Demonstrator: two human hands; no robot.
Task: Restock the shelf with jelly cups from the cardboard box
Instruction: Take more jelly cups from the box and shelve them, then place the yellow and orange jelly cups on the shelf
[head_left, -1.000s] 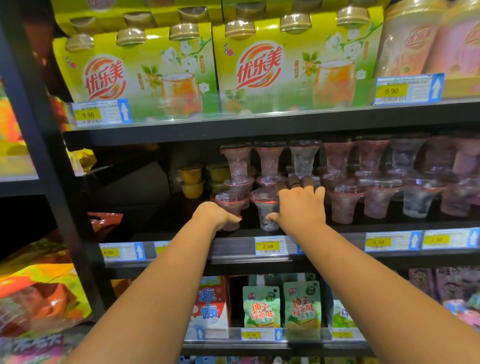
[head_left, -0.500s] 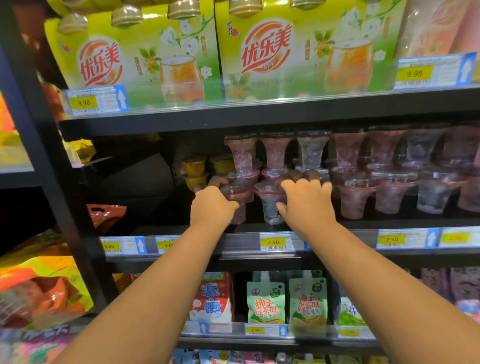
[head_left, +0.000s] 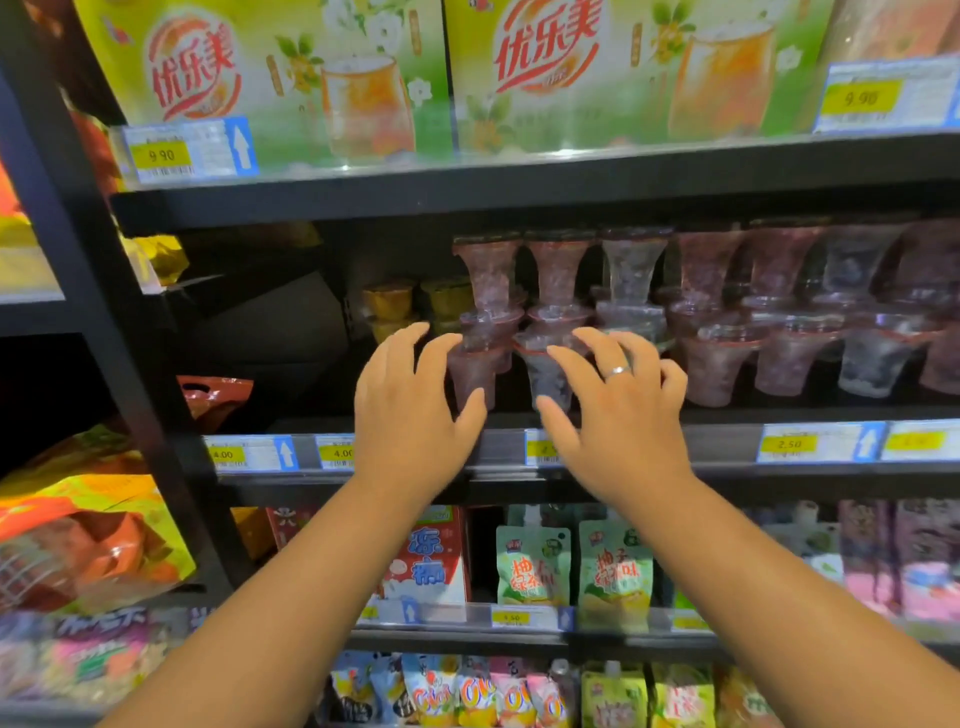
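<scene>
Clear jelly cups with pink and pale fillings stand in stacked rows on the dark middle shelf (head_left: 727, 415). Two front cups sit at the left end of the rows: a pinkish cup (head_left: 470, 371) and a paler cup (head_left: 545, 371). My left hand (head_left: 410, 410) hovers just in front of the pinkish cup, fingers spread, holding nothing. In front of the paler cup is my right hand (head_left: 618, 410), with a ring on one finger; it is also spread and empty. The cardboard box is out of view.
Small yellow cups (head_left: 395, 306) sit at the back left of the same shelf, beside dark free room. Green drink boxes (head_left: 291, 78) fill the shelf above. Pouches (head_left: 535, 571) and a red-white carton (head_left: 431, 566) stand below. A black upright (head_left: 104, 312) borders the left.
Both hands have let go of the two front cups and drawn back with fingers spread. The view has moved closer to the shelf.
</scene>
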